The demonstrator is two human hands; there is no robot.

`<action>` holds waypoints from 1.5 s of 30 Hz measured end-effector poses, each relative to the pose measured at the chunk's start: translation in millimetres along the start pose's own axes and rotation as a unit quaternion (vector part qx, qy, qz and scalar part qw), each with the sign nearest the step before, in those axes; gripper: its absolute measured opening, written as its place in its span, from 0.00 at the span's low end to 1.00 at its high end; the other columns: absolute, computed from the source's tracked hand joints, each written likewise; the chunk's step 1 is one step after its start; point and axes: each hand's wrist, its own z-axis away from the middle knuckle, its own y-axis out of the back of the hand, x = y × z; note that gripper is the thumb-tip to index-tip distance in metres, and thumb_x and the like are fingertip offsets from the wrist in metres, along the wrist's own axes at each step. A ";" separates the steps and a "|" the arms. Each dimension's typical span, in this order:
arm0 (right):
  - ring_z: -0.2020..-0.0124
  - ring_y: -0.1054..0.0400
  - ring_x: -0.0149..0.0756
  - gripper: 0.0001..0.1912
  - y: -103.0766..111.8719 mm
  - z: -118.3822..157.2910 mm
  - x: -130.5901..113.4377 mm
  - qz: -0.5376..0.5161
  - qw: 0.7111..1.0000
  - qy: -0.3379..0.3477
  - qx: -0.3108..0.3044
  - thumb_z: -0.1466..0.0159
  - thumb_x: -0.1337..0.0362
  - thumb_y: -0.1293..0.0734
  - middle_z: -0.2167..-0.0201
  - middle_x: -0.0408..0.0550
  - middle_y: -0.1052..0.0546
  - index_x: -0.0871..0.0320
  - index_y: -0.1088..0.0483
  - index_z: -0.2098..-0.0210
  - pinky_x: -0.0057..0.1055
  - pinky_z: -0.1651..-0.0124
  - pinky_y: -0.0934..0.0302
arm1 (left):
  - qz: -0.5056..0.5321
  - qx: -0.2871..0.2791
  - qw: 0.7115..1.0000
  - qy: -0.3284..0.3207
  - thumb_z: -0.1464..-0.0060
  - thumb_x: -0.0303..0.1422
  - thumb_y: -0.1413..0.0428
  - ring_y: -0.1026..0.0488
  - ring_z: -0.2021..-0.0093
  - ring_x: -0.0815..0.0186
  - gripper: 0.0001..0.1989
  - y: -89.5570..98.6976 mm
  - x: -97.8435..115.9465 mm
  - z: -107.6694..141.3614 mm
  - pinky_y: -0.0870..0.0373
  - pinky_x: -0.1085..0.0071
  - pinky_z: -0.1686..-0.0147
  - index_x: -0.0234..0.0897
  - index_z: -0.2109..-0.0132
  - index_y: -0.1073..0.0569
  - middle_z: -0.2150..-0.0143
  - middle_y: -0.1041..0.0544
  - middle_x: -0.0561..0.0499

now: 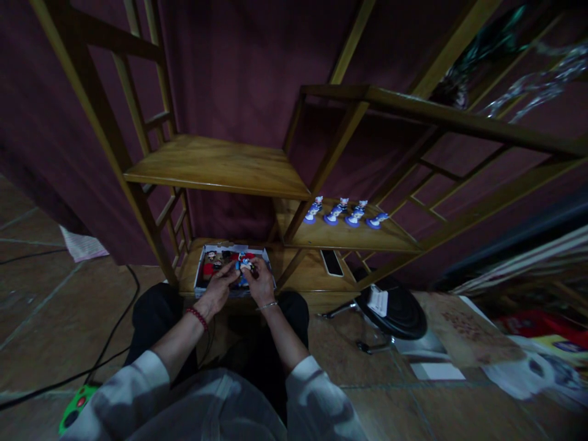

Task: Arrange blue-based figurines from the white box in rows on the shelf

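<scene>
A small blue, white and red figurine (245, 263) is held between my two hands, above an open box. My left hand (218, 290) has its fingers closed on the figurine's left side. On the other side, my right hand (260, 283) pinches the same figurine. The white-edged box (199, 277) stands on the lowest shelf and holds several red and dark small figures. To the right, several white figurines on purple bases (353, 220) stand in rows on a middle shelf.
The wooden shelf unit (215, 165) spans the front. A phone (331, 263) lies on the low shelf. A black round stool (397, 309) is at the right. Cables and a green object (77, 405) lie on the floor at left.
</scene>
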 end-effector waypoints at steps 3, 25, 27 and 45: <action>0.69 0.31 0.32 0.11 4.6 -3.2 -8.1 -0.011 1.000 0.005 -0.001 0.45 0.61 0.37 0.69 0.43 0.27 0.56 0.36 0.62 0.27 0.63 0.37 | 0.011 -0.007 1.000 -0.007 0.64 0.22 0.38 0.29 0.58 0.68 0.21 -9.3 6.0 4.7 0.37 0.70 0.53 0.38 0.58 0.25 0.61 0.23 0.51; 0.59 0.31 0.36 0.16 22.6 -12.0 -36.9 -0.116 0.993 -0.029 -0.008 0.45 0.61 0.35 0.61 0.48 0.26 0.58 0.33 0.58 0.33 0.54 0.37 | 0.051 -0.043 0.998 -0.013 0.60 0.22 0.39 0.29 0.60 0.70 0.19 -29.9 29.2 26.0 0.36 0.71 0.53 0.37 0.57 0.26 0.59 0.24 0.51; 0.59 0.32 0.36 0.15 24.4 -11.7 -42.7 -0.124 0.992 -0.031 -0.004 0.45 0.61 0.35 0.61 0.48 0.26 0.58 0.33 0.58 0.33 0.54 0.37 | 0.050 -0.047 0.998 -0.006 0.60 0.22 0.39 0.29 0.59 0.68 0.18 -32.1 32.1 28.7 0.36 0.69 0.52 0.36 0.58 0.26 0.59 0.24 0.50; 0.61 0.32 0.34 0.15 36.6 -10.8 -75.4 -0.127 0.991 -0.004 -0.026 0.44 0.59 0.36 0.63 0.47 0.26 0.57 0.35 0.58 0.30 0.57 0.36 | 0.056 -0.094 0.993 -0.050 0.59 0.24 0.39 0.30 0.54 0.64 0.16 -48.5 49.5 46.6 0.39 0.65 0.48 0.36 0.59 0.25 0.58 0.24 0.50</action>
